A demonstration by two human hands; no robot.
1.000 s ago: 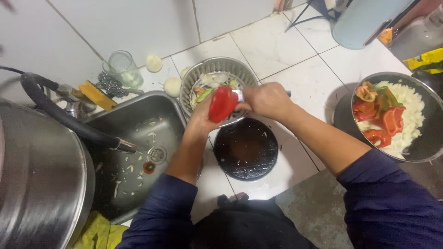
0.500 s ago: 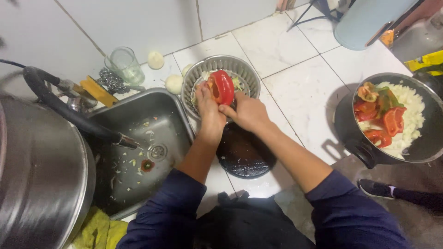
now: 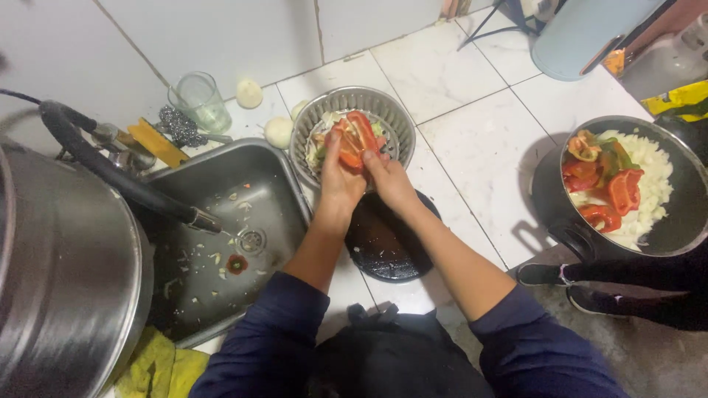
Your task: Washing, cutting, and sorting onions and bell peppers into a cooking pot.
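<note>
Both hands hold a red pepper (image 3: pixel 356 140) over a metal colander (image 3: pixel 394 118) that stands on the white tiled worktop (image 3: pixel 472 140). The left hand (image 3: pixel 338 180) grips the pepper's left side, thumb up along the flesh and the other fingers wrapped behind it. The right hand (image 3: pixel 389 180) holds the right side, its fingers pressed into the opened pepper (the inside of the fruit faces the camera, split open). Pale vegetable scraps lie in the colander beneath it.

Just near of the colander, under the wrists, sits a round black pan (image 3: pixel 387 243). To the left is a steel sink (image 3: pixel 221 236) with bits of peel around its drain, and a black hose (image 3: pixel 110 166) runs across its far left corner. A large steel pot (image 3: pixel 59 273) fills the left edge. Beyond the sink stand a glass cup (image 3: pixel 199 99), a steel scourer (image 3: pixel 177 125), a yellow sponge (image 3: pixel 155 142) and two peeled onions (image 3: pixel 249 93), one near the wall and one beside the colander.

On the right, a dark pot (image 3: pixel 553 191) holds chopped onion and pieces of red and green pepper. A yellow cloth (image 3: pixel 158 365) lies at the near left.
</note>
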